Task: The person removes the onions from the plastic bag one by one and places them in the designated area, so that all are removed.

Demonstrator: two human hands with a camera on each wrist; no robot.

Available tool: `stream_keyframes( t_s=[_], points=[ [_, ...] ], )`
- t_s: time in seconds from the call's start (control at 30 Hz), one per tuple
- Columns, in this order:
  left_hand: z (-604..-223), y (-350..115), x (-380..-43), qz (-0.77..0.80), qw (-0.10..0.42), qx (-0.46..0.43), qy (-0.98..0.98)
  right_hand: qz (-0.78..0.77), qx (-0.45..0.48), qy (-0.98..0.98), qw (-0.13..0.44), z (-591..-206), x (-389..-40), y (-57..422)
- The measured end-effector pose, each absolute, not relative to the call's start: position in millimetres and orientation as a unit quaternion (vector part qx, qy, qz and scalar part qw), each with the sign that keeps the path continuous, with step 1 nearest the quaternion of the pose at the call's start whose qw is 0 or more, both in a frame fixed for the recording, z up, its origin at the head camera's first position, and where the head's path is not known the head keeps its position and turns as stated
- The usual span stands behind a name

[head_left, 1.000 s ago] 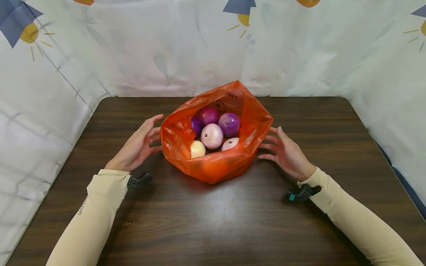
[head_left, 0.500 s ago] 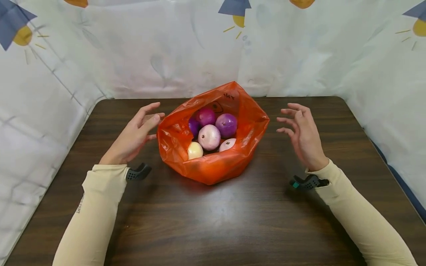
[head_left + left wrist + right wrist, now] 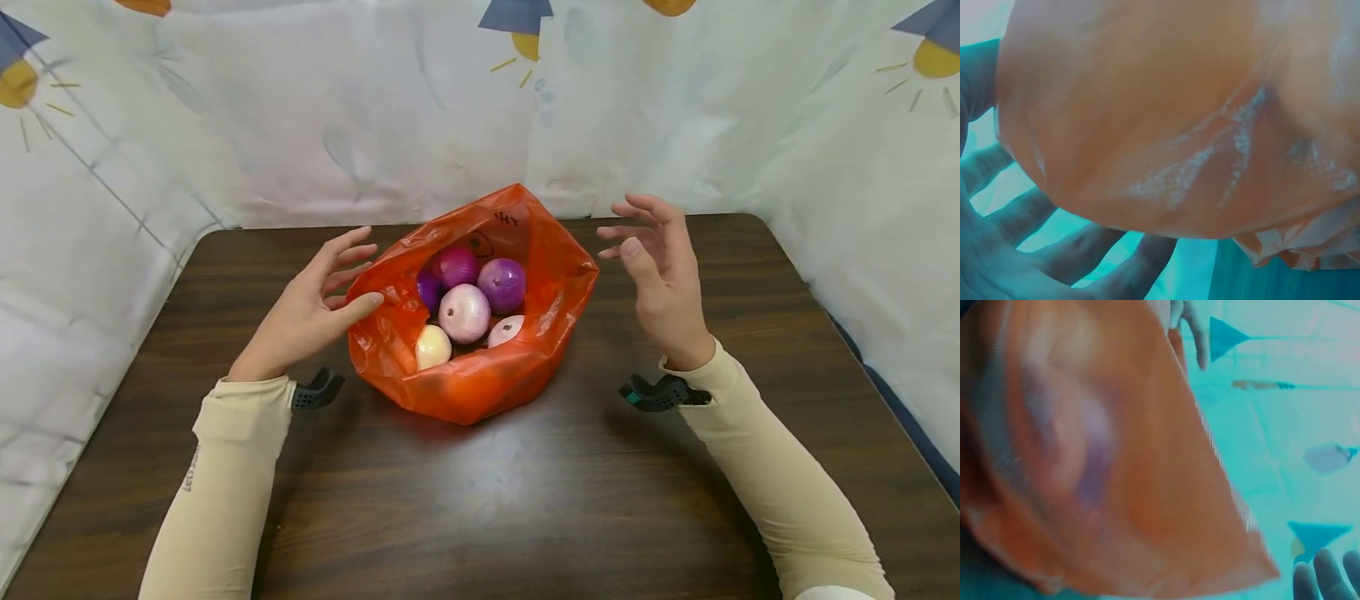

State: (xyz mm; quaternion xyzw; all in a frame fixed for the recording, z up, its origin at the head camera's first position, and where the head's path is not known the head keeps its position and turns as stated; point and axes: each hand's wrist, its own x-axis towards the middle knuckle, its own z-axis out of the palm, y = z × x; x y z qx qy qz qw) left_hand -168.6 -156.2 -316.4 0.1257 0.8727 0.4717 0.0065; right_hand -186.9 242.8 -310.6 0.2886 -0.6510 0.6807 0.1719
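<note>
At the left rim of the bag (image 3: 480, 392): left grip (image 3: 300, 315) spread, thumb lying across the rim toward the mouth, fingers parted outside the edge. Left wrist view shows the film hiding the fingertips; contact cannot be told for certain, but no firm pinch is seen. Right grip (image 3: 666, 292) raised off the bag's right corner, fingers parted and loosely bent, nothing held; a gap separates it from the film.

Bag: orange, thin, creased, standing mid-counter (image 3: 465, 525), between the two hands, mouth gaping upward. Six balls visible inside: pale ball (image 3: 464, 314) in the middle; magenta ball (image 3: 454, 267), purple ball (image 3: 502, 285) and violet ball (image 3: 429, 291) behind it; cream ball (image 3: 433, 347) and pink ball (image 3: 506, 331) nearer the front wall. Anything lower is hidden.

Farther out: cream sleeves (image 3: 225, 492), dark straps (image 3: 318, 389) at the wrists, printed curtain (image 3: 300, 108) behind the counter.

Step in hand, as judged: arranging the bag's mouth, contents accessible but none held. Next move on the rim would call for left thumb and fingers closing lightly on the film, with the right side brought in to match; limp plastic may fold inward if pushed.
</note>
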Motion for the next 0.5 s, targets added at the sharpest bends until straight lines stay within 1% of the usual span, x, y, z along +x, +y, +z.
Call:
stream_keyframes(
  t_s=[0.3,0.5],
  points=[
    [-318.8,-155.3,-169.3,0.442,0.004,0.153,0.884,0.521,0.372,-0.755,0.143,-300.8,-181.2,200.9],
    [-318.3,-153.8,-166.0,0.437,-0.009,0.165,0.884,0.481,0.414,-0.764,0.116,-301.0,-180.2,174.9]
  ],
)
